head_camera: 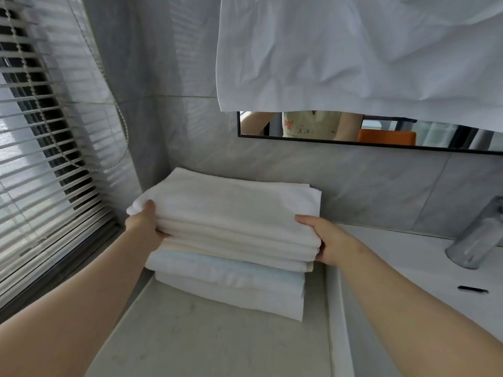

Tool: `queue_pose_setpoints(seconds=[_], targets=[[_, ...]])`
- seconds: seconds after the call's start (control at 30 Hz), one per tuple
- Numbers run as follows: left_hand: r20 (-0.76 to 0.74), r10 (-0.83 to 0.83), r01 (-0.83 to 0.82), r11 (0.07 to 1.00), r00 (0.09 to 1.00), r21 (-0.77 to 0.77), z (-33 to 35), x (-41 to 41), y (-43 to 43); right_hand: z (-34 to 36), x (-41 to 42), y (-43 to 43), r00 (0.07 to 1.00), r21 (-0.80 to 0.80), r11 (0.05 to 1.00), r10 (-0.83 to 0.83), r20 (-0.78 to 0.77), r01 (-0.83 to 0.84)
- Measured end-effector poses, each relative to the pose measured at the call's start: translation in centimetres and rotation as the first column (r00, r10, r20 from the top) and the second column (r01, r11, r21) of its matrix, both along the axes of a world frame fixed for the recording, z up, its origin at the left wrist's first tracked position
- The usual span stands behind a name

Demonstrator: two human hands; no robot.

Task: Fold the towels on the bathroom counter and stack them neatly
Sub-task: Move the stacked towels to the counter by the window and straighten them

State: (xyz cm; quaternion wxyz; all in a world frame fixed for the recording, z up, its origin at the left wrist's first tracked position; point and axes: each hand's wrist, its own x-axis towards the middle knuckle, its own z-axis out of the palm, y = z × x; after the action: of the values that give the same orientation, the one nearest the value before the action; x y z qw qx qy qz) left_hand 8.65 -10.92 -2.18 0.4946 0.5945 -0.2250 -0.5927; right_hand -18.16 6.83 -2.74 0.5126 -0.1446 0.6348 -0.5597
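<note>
Top bundle (231, 213): a folded white and cream layer set, held at the top of the towel stack (231, 284), its long axis running left to right between the two hands.
Stack: folded towels piled on the worktop (190, 336), in the corner by the wall; the lower, paler towels jut out toward the viewer beyond the bundle above.
Left hand (145, 227): placed at the bundle's left end, thumb on top and fingers (163, 234) curled under the upper layers, so the cloth is gripped.
Right hand (324, 240): placed at the bundle's right end, thumb laid along the top edge, fingers tucked under and largely hidden; a grip on the cloth is judged likely.
Key relation: the bundle lies squarely between the hands, neither clearly nearer; a level lowering or squaring is judged to depend on both ends being moved together.
Edges: the bundle's front edge is not flush with the towels beneath.
Surroundings: a hanging white cloth (353, 50) above, a mirror (408, 134) behind, a window blind (40, 131) to the left, a tap (479, 235) at the far right.
</note>
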Motion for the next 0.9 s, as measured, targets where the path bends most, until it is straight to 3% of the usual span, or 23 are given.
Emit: queue_pose_setpoints(seconds=[0.2, 0.4, 0.9], targets=[[0.051, 0.019, -0.013, 0.992, 0.998, -0.124, 2.0, -0.2, -1.8, 0.8, -0.1, -0.8, 0.997, -0.118, 0.992, -0.044, 0.056, 0.051], [0.034, 0.027, -0.028, 0.999, 0.999, 0.026, -0.6, 0.7, -1.3, -0.9, 0.4, -0.3, 0.999, -0.081, 0.996, -0.040, 0.019, 0.041], [0.062, 0.013, -0.015, 0.999, 0.998, 0.032, 0.3, 1.1, -1.4, -0.3, 1.0, 0.7, 1.000, -0.078, 0.997, -0.010, -0.008, 0.010]])
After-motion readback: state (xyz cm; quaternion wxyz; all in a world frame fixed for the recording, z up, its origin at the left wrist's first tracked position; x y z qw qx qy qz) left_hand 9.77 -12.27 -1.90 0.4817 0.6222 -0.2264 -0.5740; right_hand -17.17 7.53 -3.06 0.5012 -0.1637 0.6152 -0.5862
